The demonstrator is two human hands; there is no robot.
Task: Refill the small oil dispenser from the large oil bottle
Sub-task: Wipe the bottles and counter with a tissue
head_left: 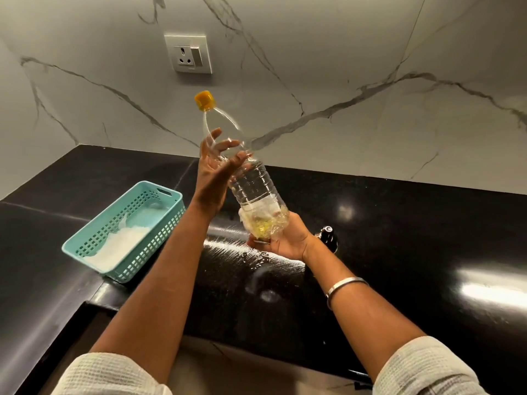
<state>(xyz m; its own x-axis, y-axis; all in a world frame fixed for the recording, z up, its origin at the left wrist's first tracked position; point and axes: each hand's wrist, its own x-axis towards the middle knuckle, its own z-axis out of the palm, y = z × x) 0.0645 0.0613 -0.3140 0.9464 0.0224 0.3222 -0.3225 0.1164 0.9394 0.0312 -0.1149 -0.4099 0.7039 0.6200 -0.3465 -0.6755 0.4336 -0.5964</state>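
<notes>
A white marble-veined wall (pixel 342 52) with a socket plate (pixel 188 54) rises behind a glossy black countertop (pixel 427 238), wet and streaked with glare near its middle. On the counter's left sits a teal slotted basket (pixel 125 232) holding something white and crumpled, hard to identify.

Above the counter, a person holds the large oil bottle (pixel 251 181) in the air, tilted with its yellow cap (pixel 204 100) up and toward the wall. The clear ribbed plastic is almost empty: only a little yellow oil pools at the crumpled base, where a torn white label clings. The cap sits on the neck.

The left hand (pixel 212 172) rests against the bottle's upper body, fingers straight and spread, palm on the plastic. The right hand (pixel 281 238) cups the base from below, fingers curled round it; the fingertips are hidden behind the bottle.

Just beyond the right wrist, a small dark object with a round top (pixel 328 236) stands on the counter, mostly hidden; whether it is the dispenser cannot be told. A silver bangle (pixel 343 289) circles the right forearm. White sleeves are cut off at the bottom edge.
</notes>
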